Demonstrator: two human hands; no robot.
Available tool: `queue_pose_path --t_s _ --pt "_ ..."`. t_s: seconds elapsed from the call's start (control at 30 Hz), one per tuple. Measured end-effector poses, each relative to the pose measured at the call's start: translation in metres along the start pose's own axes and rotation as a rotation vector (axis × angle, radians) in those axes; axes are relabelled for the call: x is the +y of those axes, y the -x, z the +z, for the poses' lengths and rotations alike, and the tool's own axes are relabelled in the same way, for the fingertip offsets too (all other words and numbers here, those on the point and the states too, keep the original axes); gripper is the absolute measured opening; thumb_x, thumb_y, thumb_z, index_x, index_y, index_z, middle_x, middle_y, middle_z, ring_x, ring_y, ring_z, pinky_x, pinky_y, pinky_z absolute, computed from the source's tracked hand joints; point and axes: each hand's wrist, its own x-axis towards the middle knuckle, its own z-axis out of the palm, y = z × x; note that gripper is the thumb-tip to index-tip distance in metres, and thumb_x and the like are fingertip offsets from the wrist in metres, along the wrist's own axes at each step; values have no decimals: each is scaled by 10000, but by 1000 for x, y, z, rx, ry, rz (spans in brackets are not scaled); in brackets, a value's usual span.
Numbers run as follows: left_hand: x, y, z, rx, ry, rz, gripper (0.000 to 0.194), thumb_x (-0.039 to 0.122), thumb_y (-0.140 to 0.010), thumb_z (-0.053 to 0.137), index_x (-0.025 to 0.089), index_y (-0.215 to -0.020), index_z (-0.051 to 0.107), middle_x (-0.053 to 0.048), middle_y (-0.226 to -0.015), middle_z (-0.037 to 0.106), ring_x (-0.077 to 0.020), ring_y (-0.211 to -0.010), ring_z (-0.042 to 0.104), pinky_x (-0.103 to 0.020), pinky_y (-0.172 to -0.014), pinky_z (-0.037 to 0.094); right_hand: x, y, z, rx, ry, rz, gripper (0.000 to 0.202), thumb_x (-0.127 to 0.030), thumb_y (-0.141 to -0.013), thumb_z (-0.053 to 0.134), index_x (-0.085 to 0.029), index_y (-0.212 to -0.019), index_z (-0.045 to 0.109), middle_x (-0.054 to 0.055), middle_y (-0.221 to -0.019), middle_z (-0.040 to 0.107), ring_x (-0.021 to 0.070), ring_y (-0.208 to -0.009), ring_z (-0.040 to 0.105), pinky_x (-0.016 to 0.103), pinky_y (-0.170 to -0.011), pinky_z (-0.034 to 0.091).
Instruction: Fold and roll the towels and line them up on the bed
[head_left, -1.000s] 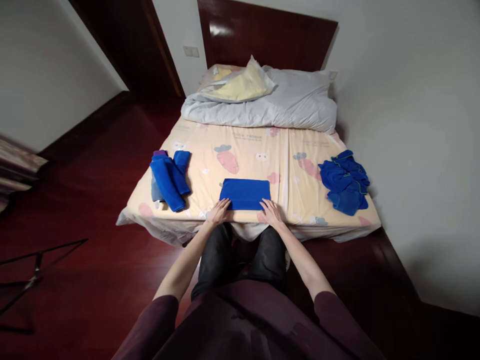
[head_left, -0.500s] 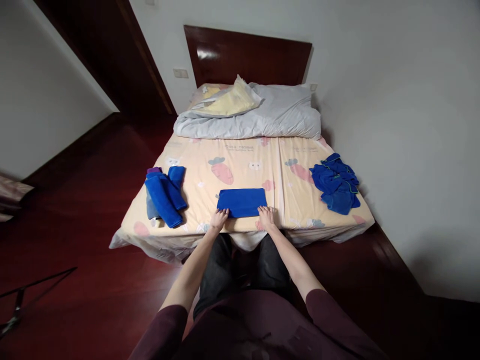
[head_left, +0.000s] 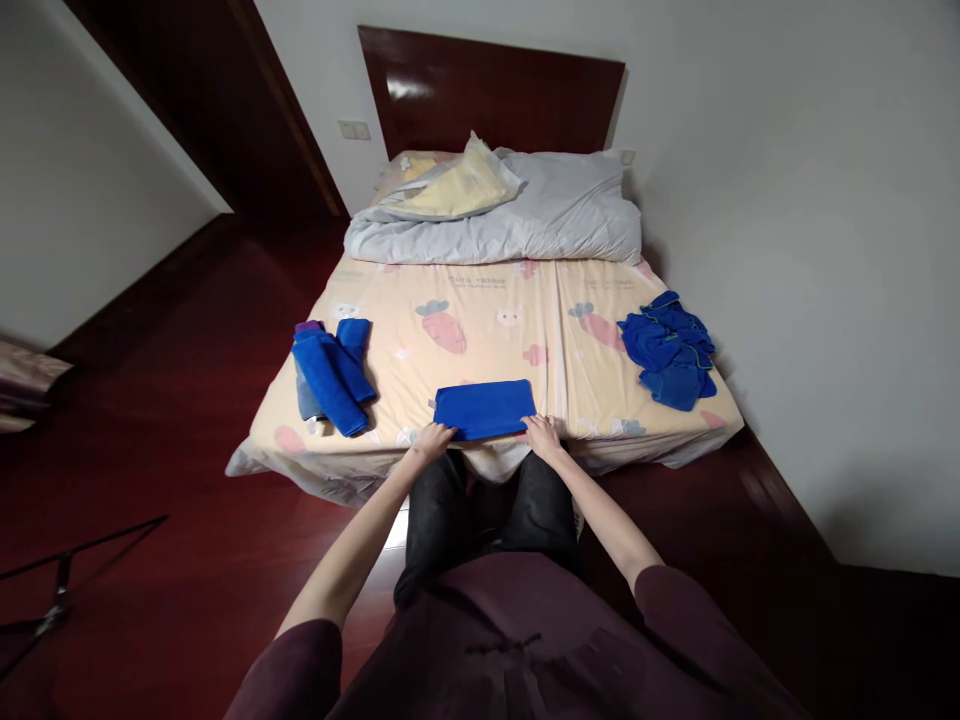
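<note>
A folded blue towel (head_left: pixel 484 408) lies flat near the front edge of the bed, a small pale tag at its left side. My left hand (head_left: pixel 433 438) is closed on its near left corner. At the near right corner, my right hand (head_left: pixel 543 435) grips the same towel, fingers over the top and thumb hidden. To the left sit several rolled or folded blue towels (head_left: pixel 330 385), crossed over one another, with a purple and a grey piece beneath. On the right is a crumpled heap of blue towels (head_left: pixel 667 350) with green edging.
The bed (head_left: pixel 480 290) has a carrot-print sheet and a dark wooden headboard (head_left: pixel 502 95). A grey quilt (head_left: pixel 570 210) and a yellow pillow (head_left: pixel 472 185) lie at its head. A black stand (head_left: pixel 60 590) is on the floor at left; a wall is close on the right.
The towel has come slightly toward me, nearer the bed's front edge, with both hands holding its near corners. My view has shifted a little. The side piles look unchanged.
</note>
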Motion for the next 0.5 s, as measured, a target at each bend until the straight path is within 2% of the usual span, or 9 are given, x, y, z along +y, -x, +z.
queue_pose_path --t_s 0.17,0.33,0.43,0.5 --pt "-14 2 -5 43 135 -47 486 165 -786 606 193 -1258 720 -126 -1131 754 -298 -1055 712 -364 -950 537 20 -9 1 26 -196 -14 390 -100 -899 582 -239 -1250 679 90 -1270 705 243 -1250 599 426 -1094 413" --pt "-27 12 8 238 593 -230 424 320 -757 630 181 -1142 743 -95 -1093 774 -296 -1023 724 -393 -955 560 38 -14 15 156 -498 39 357 -92 -812 625 -229 -1124 732 64 -1188 740 218 -1139 669 374 -1047 493" --pt "-28 17 19 323 787 -255 422 424 -753 647 175 -1085 725 -107 -1086 769 -281 -1010 725 -401 -955 570 44 -13 24 212 -626 78 281 -177 -815 655 -218 -1079 742 58 -1071 766 228 -1004 707 373 -960 543" --pt "-26 16 24 355 838 -277 432 470 -750 657 172 -1058 714 -112 -1042 768 -277 -967 729 -406 -925 582 43 -15 26 247 -674 131 247 -262 -827 677 -216 -1060 745 55 -975 769 234 -905 711 371 -887 566"
